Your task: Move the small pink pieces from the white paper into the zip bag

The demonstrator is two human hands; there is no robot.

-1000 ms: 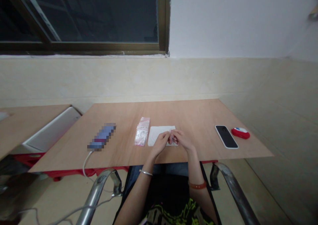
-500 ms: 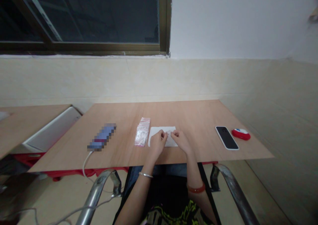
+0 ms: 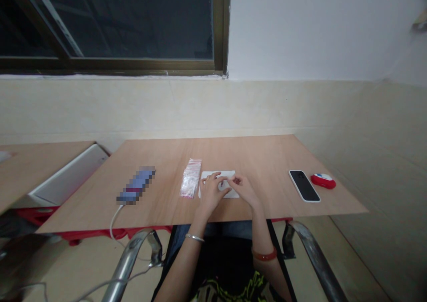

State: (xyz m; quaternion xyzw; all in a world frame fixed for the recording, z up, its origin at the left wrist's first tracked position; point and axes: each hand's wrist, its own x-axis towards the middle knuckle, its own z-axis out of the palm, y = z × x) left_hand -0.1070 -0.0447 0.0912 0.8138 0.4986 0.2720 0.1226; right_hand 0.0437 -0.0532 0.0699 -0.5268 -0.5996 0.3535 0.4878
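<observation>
My left hand (image 3: pixel 211 191) is over the left part of a white sheet (image 3: pixel 213 174), its thumb and fingers spread apart. The left index fingertip reaches almost to my right fingers. My right hand (image 3: pixel 244 190) is closed in a pinch above the sheet's right side; whatever it holds is too small to make out. A small dark mark or piece (image 3: pixel 221 184) shows between the left thumb and index finger, on or just over the sheet. Just left of the sheet lies an overlapping row of clear plastic zip bags (image 3: pixel 191 179) with reddish edges.
A blurred-out phone (image 3: pixel 136 186) with a white cable (image 3: pixel 112 219) lies on the table (image 3: pixel 253 155) at the left. Towards the right edge are a white-framed phone (image 3: pixel 304 186) and a red and white object (image 3: pixel 323 181). Metal chair arms (image 3: pixel 128 257) flank me below the table.
My left hand has opened from a pinch, its fingers now spread over the sheet. The right hand stays pinched in nearly the same place.
</observation>
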